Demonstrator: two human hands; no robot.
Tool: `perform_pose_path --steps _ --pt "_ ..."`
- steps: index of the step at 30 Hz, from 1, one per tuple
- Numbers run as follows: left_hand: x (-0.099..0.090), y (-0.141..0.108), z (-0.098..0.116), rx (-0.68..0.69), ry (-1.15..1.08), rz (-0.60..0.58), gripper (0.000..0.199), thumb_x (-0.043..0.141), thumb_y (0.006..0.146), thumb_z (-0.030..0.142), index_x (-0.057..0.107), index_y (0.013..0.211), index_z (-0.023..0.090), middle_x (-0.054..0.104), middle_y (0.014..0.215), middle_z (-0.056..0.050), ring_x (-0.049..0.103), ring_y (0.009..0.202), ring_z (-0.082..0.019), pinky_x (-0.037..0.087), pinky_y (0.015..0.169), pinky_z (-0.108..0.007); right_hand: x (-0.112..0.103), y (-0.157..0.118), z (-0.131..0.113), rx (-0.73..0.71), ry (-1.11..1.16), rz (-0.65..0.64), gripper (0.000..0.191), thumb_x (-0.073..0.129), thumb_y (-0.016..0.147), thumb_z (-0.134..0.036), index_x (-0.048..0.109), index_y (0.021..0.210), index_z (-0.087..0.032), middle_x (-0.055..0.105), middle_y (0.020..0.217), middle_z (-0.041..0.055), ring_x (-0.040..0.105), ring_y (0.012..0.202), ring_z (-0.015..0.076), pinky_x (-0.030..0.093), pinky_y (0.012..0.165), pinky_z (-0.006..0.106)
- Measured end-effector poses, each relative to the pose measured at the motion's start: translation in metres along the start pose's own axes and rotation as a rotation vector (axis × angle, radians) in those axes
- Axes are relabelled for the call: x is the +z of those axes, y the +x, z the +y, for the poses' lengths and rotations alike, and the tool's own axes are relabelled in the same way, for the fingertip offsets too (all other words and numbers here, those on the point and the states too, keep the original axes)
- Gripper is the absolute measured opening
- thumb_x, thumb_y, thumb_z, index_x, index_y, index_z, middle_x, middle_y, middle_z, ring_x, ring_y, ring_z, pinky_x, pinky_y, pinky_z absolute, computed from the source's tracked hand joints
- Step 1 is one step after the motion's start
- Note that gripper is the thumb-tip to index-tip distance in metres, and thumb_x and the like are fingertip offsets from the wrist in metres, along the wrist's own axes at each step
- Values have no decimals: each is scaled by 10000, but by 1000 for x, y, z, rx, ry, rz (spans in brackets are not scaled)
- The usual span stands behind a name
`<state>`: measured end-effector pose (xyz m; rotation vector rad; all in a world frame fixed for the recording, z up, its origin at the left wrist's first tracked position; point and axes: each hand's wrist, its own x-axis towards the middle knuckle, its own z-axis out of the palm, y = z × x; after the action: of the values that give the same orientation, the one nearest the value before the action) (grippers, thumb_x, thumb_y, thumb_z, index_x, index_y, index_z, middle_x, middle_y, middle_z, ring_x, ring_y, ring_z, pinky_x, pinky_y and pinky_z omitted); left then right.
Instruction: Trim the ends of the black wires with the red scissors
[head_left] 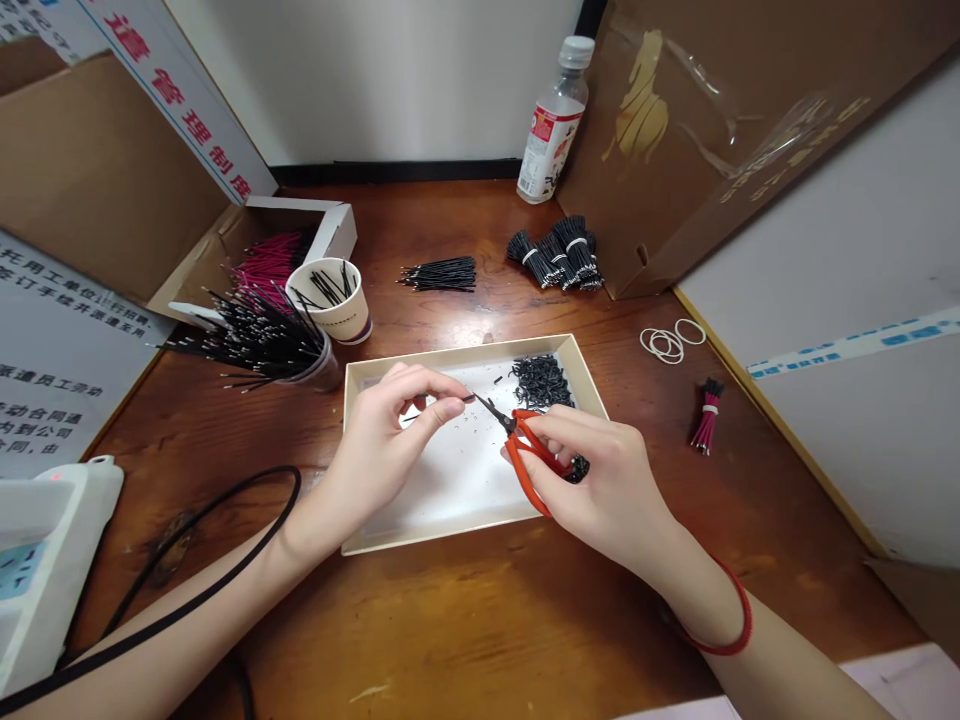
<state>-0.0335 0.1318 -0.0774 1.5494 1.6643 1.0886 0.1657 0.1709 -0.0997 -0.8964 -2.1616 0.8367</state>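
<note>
My left hand (pixel 397 425) pinches a short black wire (pixel 469 398) between thumb and forefinger, above a shallow white box (pixel 465 470). My right hand (pixel 592 470) is wrapped round red-handled pliers (pixel 529 465), whose thin pointed jaws reach the wire's end. Whether the jaws are closed on it is too small to tell. A heap of short black pieces (pixel 541 380) lies in the box's far right corner, partly behind my right hand. Tiny scraps are scattered over the box floor near the plier tips.
Behind the box lie loose black wires (pixel 442 273) and banded black bundles (pixel 559 255). At left stand a paper cup (pixel 349 318) and a tub of black wires (pixel 262 345). Rubber bands (pixel 664 345) and a small magenta bundle (pixel 705 420) lie right. A bottle (pixel 555 130) stands behind.
</note>
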Motion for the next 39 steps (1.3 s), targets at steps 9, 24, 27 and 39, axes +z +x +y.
perform_pose_path --steps 9,24,27,39 --pt "0 -1 5 -34 11 72 28 706 782 211 719 757 209 685 744 10 530 682 -130 395 617 -253 -2 1 -1 82 25 22 192 615 812 -128 545 634 -140 421 572 -34 347 513 64 312 475 212" --pt "-1 -1 5 44 100 62 84 623 852 194 681 793 213 681 775 13 526 718 -139 402 670 -265 -2 2 -6 19 15 15 175 626 810 -148 545 655 -138 422 578 -40 369 516 56 319 493 194" --pt "-1 -1 6 35 99 56 85 623 847 195 683 788 213 680 766 8 526 713 -144 408 666 -272 -1 2 -6 15 14 11 194 626 805 -141 518 643 -145 415 580 -40 367 521 59 321 496 196" --pt "-1 0 5 9 67 50 73 631 842 210 686 794 208 680 772 5 527 709 -145 398 665 -275 -1 2 -5 16 25 0 200 603 814 -129 513 637 -155 403 578 -40 346 519 68 314 486 211"
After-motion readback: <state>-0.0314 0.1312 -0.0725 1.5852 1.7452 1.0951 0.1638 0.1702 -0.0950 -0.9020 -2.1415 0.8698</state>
